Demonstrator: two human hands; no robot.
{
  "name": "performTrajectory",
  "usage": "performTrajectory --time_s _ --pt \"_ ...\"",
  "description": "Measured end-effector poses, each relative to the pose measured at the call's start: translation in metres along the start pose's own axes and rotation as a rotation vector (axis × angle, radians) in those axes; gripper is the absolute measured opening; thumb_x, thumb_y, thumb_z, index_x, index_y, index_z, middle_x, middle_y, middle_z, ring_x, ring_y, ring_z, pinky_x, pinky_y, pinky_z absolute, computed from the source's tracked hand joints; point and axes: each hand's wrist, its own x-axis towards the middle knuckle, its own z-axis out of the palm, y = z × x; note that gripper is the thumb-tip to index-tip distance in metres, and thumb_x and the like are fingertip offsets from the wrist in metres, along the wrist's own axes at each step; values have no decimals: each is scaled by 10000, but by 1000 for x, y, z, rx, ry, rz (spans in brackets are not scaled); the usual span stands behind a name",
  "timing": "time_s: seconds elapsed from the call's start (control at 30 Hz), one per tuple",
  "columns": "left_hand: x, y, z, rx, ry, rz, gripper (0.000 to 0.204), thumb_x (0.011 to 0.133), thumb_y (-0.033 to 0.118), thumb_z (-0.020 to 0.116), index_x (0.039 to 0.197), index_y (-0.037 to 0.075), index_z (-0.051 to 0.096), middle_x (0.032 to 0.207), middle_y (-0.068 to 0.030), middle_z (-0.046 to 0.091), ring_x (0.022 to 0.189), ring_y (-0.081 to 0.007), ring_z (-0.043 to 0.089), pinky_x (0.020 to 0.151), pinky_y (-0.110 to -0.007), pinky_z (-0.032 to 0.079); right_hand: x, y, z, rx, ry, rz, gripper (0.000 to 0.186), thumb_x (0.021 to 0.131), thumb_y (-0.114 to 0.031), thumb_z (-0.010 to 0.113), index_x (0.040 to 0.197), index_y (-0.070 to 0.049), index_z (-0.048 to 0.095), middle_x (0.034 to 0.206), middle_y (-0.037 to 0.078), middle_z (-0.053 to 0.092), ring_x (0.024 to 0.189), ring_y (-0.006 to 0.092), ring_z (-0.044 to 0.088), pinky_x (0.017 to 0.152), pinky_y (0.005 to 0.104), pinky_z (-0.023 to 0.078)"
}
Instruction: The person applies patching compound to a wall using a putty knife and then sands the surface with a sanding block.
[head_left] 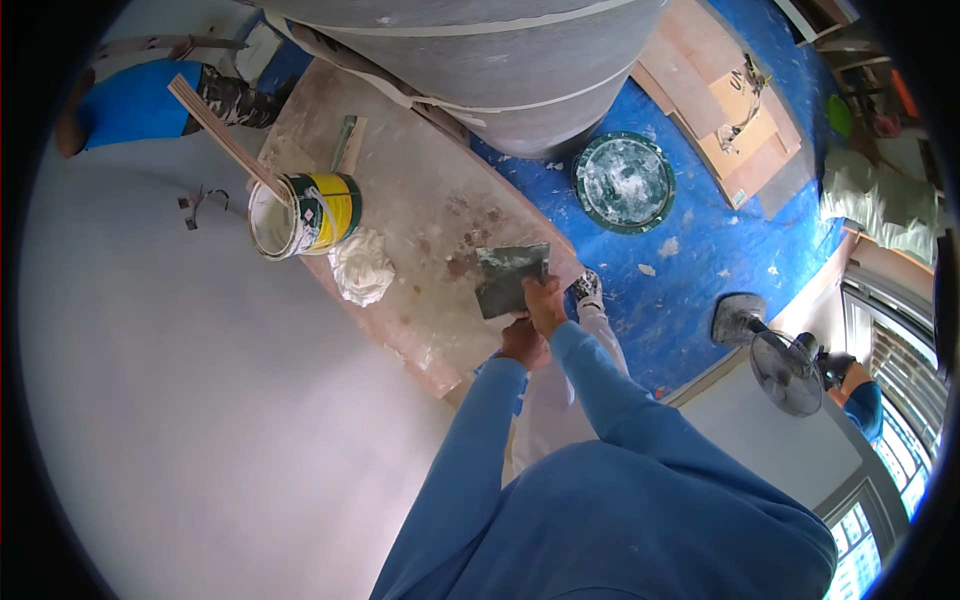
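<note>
One flat dark blade (505, 272) is at centre frame, its lower-right edge pinched by the right hand (545, 304); whether the left hand (524, 344), just below, grips anything cannot be told. Likely light, stiff and slick, it suits edge holding.

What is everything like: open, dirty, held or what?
Dark flat plate: held by right hand, streaked white
Left hand: close beside it, grip unclear
Bucket: open
White heap: bunched up
Round green lid: smeared white
Blue floor sheet: spread out, spotted white
Fan: standing; spinning or not, can't tell
</note>
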Motion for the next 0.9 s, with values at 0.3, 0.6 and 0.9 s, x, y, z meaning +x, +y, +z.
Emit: performTrajectory --time_s 0.3,0.6,0.9 --pt "-4 -1 7 -5 31 -58 761 792 445 665 1432 194 337 1322 -173 552 1118 -369 597 914 -469 505 16 17 34 -373 25 -188 303 780 -177 558 949 50 666 782 242 685 633 354 684 553 434 558" --pt "7 -7 10 -208 306 5 965 775 382 673 1545 239 108 1391 -215 476 1115 -386 591 853 -461 535 30 18 54 -481 127 -539 267 783 -160 581 953 18 684 863 213 694 758 334 690 630 424 545" --pt "0 -2 1 -196 210 -25 851 780 375 676 1498 199 255 1457 -196 406 1141 -335 591 900 -449 523 52 21 55 -745 114 -386 325 790 -245 601 968 13 689 844 249 690 820 405 686 784 485 513"
